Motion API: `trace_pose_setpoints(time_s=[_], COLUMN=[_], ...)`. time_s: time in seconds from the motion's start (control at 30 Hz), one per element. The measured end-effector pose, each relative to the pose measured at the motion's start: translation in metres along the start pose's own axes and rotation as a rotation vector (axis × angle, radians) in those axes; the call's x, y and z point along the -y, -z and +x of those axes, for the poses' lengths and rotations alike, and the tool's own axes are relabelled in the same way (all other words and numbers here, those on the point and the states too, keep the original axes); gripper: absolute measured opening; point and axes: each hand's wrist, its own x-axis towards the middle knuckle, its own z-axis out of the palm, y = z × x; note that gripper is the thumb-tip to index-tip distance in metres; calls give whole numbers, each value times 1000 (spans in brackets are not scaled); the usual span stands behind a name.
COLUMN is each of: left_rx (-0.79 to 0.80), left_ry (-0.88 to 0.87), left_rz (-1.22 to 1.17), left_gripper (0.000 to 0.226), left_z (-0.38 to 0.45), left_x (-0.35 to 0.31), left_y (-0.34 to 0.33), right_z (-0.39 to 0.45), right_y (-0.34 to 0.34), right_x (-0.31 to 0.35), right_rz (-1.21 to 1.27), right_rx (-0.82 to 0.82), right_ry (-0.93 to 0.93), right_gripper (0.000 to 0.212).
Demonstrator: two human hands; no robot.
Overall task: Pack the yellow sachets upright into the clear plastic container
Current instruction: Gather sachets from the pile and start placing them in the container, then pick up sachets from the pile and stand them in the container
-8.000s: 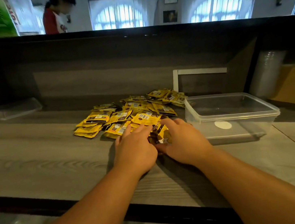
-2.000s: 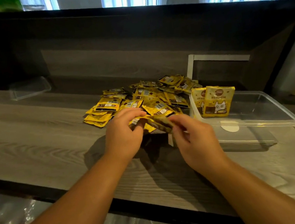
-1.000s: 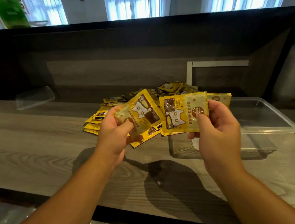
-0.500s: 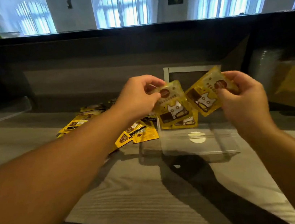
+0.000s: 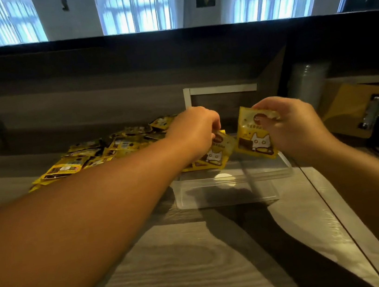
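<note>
A clear plastic container (image 5: 226, 190) sits on the wooden counter, with yellow sachets standing at its far left end. My left hand (image 5: 194, 130) reaches over that end and pinches the top of a yellow cat-print sachet (image 5: 216, 154) that stands inside the container. My right hand (image 5: 295, 126) holds another yellow sachet (image 5: 254, 134) upright above the container's far right part. A heap of loose yellow sachets (image 5: 102, 150) lies on the counter to the left of the container.
A dark raised back panel (image 5: 126, 79) runs behind the counter. A white frame (image 5: 219, 89) leans behind the container. A stack of clear cups (image 5: 306, 83) and a brown clipboard (image 5: 354, 110) sit at the right. A counter seam (image 5: 325, 202) runs right of the container.
Both hands have come down from the raised position. My left hand has lowered its sachet into the container's left end. My right hand's sachet has turned upright above the container.
</note>
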Motion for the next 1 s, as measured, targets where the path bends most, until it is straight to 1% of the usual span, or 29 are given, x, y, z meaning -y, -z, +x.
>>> trace_pose_setpoints(time_s=[0.03,0.1,0.17,0.3,0.37,0.5,0.63,0.73,0.87,1.0], left_rx=[-20,-59,-86,-100,-100,-119,-128,-131,-153,-185], left_ry=[16,54,74,78,80,64,45,40,13,-16], left_rz=[29,60,77,140,172,194,173,148,81,53], left_gripper=[22,21,21,27,28,29,24,26,30,33], left_z=[1,3,5,9,10,12,13,11,5,-7], left_x=[1,4,6,9,9,10,15,18,24,28], left_y=[-2,-5,-8,-13,-16,-20,-21,-20,-21,-16], right_z=[2,6,10,15,19,28,31,32,32,30], right_y=[-1,0,-1,-16,-24,-39,-51,-57,-63,-62], right_x=[-1,-3,-5,-6,-7,-2,4,2,-2,-3], right_rz=[-30,-15,-18,-286,-440,-619,-787,-856,-894,-873], right_rx=[-12,-36,-7,138,150,182,159,138,105,77], right_ry=[2,-13,-11,53,89,75,126,143,116,107], right_gripper=[32,30,27,25,24,21,27,35,44,52])
